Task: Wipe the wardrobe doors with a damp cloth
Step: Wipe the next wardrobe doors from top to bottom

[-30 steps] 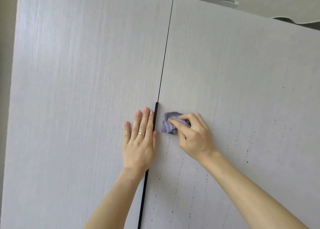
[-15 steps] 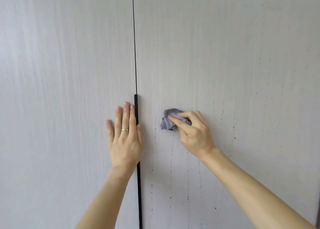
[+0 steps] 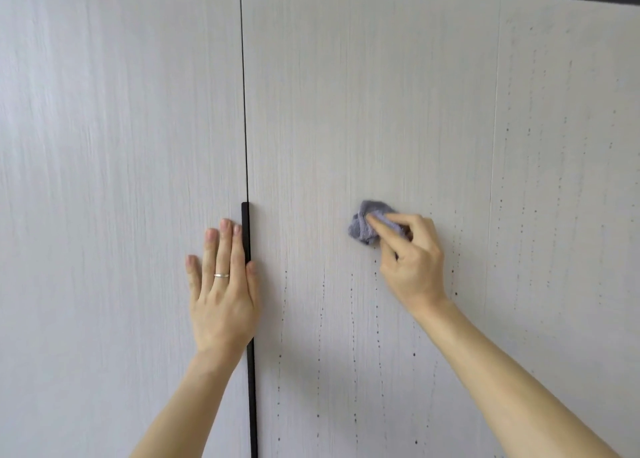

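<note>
Partly hidden under the gripping right hand (image 3: 412, 260), cloth (image 3: 362, 225) touches door (image 3: 346, 111); left hand (image 3: 223, 284) lies flat

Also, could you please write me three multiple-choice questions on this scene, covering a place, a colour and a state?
1. The cloth is pressed against: A a window; B the right door; C the black handle.
2. The cloth is: A lilac-grey; B yellow; C red.
3. The left hand is: A a fist; B pinching the cloth; C flat with straight fingers.
Answers: 1 B, the right hand holds it on the panel well right of the black handle; 2 A, the bundle shows lilac-grey; 3 C, its fingers lie straight beside the handle.
</note>
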